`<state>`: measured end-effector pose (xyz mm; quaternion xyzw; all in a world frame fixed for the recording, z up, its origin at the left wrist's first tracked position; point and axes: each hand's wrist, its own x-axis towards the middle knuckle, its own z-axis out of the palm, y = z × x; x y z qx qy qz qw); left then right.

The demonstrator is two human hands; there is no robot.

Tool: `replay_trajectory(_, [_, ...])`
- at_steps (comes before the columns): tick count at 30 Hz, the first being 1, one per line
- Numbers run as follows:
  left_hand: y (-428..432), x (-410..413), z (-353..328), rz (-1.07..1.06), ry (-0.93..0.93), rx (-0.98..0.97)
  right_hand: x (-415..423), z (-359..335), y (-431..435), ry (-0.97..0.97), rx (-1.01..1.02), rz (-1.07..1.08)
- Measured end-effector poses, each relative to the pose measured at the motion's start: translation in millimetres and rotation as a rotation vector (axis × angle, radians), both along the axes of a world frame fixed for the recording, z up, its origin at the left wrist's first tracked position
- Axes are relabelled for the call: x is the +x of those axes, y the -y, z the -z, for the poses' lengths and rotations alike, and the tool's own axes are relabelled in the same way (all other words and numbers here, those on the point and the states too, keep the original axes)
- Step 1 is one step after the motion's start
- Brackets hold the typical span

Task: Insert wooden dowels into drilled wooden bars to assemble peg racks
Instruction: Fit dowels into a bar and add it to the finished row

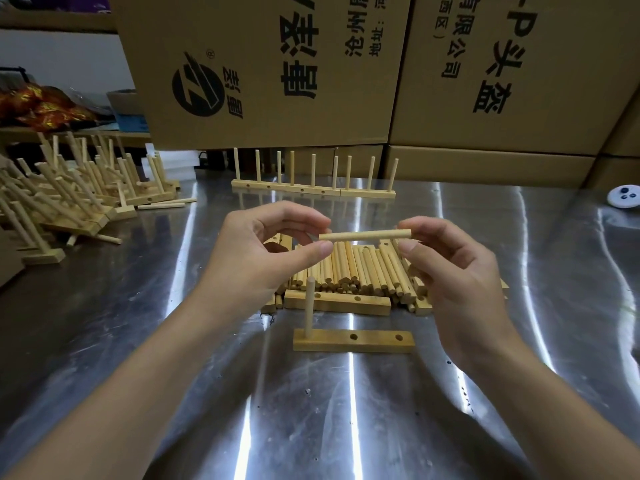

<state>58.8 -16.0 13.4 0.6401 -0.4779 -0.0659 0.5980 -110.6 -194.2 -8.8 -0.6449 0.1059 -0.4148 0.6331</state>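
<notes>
Left hand [263, 251], right hand [457, 271] pinching dowel [365, 234], pile [360, 268] partly hidden

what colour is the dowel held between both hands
The short round wooden dowel is plain pale yellow-tan; it shows best in the head view.

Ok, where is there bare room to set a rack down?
Free: the table nearer than the one-peg bar; right of the dowel pile, toward the white device. Crowded: the rack heap at left, and the centre, where left hand and right hand pinch a dowel.
</notes>
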Motion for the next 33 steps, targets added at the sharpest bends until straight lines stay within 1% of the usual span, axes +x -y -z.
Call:
replay_trajectory(3, [1.9,-5.2,-0.1,0.038,0.005,0.029,1.6,-0.6,-5.5,0.011,0.129,-0.183])
replay_trajectory(5, [3.3,-7.9,0.8,0.068,0.025,0.072,2.9,1.5,-9.5,-0.01,0.149,-0.28])
replay_trajectory(7, [4.3,-7.2,2.4,0.097,0.031,0.091,3.8,3.3,-11.6,-0.015,0.158,-0.329])
replay_trajectory(10, [5.2,-4.1,4.3,0.133,0.034,0.109,4.3,5.5,-10.7,0.027,0.241,-0.386])
replay_trajectory(11, [5.5,-3.6,5.0,0.149,0.045,0.127,4.1,5.2,-10.2,0.028,0.22,-0.38])
replay_trajectory(12, [6.0,-2.7,5.5,0.162,0.067,0.153,3.5,4.5,-9.3,0.007,0.144,-0.343])
replay_trajectory(15, [5.8,3.0,6.1,0.179,0.174,0.285,-0.2,1.7,-5.2,-0.129,-0.275,-0.209])
replay_trajectory(16, [4.8,5.8,6.1,0.188,0.191,0.339,-1.4,1.9,-3.1,-0.178,-0.382,-0.206])
replay_trajectory(17, [3.3,8.3,5.7,0.203,0.188,0.386,-2.5,1.9,-1.9,-0.227,-0.437,-0.221])
replay_trajectory(20, [-0.9,12.7,5.9,0.257,0.163,0.475,-4.3,3.0,-1.2,-0.347,-0.469,-0.273])
replay_trajectory(24, [-1.0,13.7,9.8,0.242,0.221,0.636,-3.5,6.7,-0.2,-0.45,-0.541,-0.281])
replay_trajectory(27, [1.5,13.0,14.3,0.227,0.291,0.737,-3.9,7.8,1.5,-0.481,-0.556,-0.282])
replay_trajectory(33, [4.7,13.2,18.2,0.217,0.326,0.769,-4.8,4.7,1.1,-0.514,-0.673,-0.265])
